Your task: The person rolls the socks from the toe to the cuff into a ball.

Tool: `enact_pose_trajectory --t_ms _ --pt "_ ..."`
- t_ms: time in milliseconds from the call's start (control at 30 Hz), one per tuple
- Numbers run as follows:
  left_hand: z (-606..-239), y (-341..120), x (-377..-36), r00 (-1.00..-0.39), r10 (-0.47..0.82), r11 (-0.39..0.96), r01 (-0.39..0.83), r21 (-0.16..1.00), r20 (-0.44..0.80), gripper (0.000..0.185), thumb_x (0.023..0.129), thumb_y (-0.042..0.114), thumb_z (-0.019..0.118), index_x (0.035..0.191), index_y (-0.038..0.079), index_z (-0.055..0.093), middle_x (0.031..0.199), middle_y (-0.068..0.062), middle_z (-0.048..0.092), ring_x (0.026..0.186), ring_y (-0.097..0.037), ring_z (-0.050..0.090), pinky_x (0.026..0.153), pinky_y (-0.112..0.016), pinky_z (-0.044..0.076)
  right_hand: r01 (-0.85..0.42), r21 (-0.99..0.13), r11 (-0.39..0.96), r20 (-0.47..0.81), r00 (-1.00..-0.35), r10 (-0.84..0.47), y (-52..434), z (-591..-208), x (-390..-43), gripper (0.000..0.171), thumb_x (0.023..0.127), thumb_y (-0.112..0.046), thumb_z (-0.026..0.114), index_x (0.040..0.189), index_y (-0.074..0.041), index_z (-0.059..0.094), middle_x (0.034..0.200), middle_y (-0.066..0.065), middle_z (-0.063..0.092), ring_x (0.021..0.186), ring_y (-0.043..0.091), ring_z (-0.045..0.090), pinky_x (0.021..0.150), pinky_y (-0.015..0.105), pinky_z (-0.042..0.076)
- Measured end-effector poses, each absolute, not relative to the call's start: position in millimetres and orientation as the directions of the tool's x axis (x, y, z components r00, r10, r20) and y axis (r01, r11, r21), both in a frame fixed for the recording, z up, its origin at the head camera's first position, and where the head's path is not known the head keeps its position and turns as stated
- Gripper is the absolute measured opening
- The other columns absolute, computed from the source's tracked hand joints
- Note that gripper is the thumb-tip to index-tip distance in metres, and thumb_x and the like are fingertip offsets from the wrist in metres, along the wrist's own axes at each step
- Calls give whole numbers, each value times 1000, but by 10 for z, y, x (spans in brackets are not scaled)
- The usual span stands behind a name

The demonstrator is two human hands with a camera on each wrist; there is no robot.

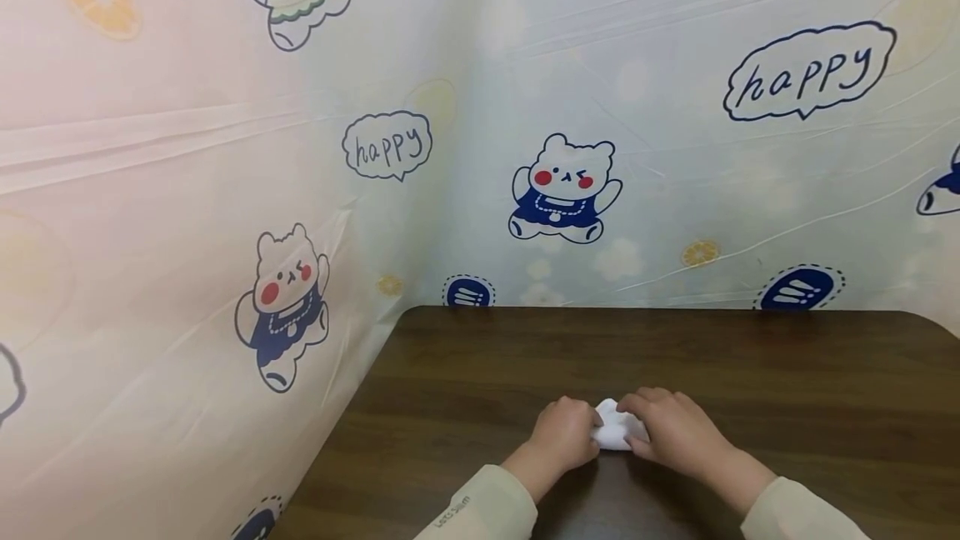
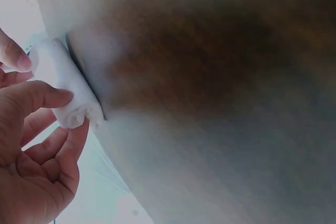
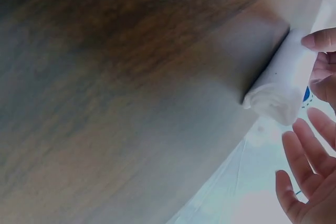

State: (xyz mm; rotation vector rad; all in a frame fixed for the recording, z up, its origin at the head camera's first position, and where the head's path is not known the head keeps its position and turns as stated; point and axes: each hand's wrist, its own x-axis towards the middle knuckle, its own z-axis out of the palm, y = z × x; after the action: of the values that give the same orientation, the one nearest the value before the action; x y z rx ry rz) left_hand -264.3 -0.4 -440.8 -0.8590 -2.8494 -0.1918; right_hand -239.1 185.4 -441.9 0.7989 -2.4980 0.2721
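Note:
A small rolled white cloth (image 1: 617, 427) lies on the brown table, its coiled ends showing in both wrist views. My left hand (image 1: 562, 433) is at its left end. In the left wrist view, the left thumb (image 2: 58, 97) presses on the cloth roll (image 2: 65, 80) with the fingers bent behind and under it, pinching that end. My right hand (image 1: 678, 430) is at the other end, thumb and forefinger by the cloth on either side. In the right wrist view, the right fingers (image 3: 302, 153) are spread and loosely extended beside the coiled end of the roll (image 3: 281, 85).
The dark wood table (image 1: 480, 373) spreads around both hands, with rounded far corners. Pale fabric sheets (image 1: 420, 48) printed with bears, orange slices and "happy" bubbles hang behind it and along its left side. Both forearms wear light sleeves (image 1: 483, 507).

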Motion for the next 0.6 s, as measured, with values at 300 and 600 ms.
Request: enact_pose_trajectory --t_ms 300,600 --pt "-4347 -5 -2674 -834 533 826 549 129 141 25 66 18 79 91 22 78 82 10 69 68 -9 60 57 -23 45 -587 -41 809 515 -706 -486 1834 -4394 -2354 35 65 -26 83 93 -15 66 89 -2 63 83 21 60 65 40 47" --pt "-4344 -21 -2718 -848 519 814 528 243 103 23 68 16 79 90 19 78 83 11 69 69 -6 58 60 -20 44 -607 -71 792 451 -727 -517 1839 -4448 -2375 33 64 -20 85 90 -16 65 85 -1 64 76 19 60 61 39 45"
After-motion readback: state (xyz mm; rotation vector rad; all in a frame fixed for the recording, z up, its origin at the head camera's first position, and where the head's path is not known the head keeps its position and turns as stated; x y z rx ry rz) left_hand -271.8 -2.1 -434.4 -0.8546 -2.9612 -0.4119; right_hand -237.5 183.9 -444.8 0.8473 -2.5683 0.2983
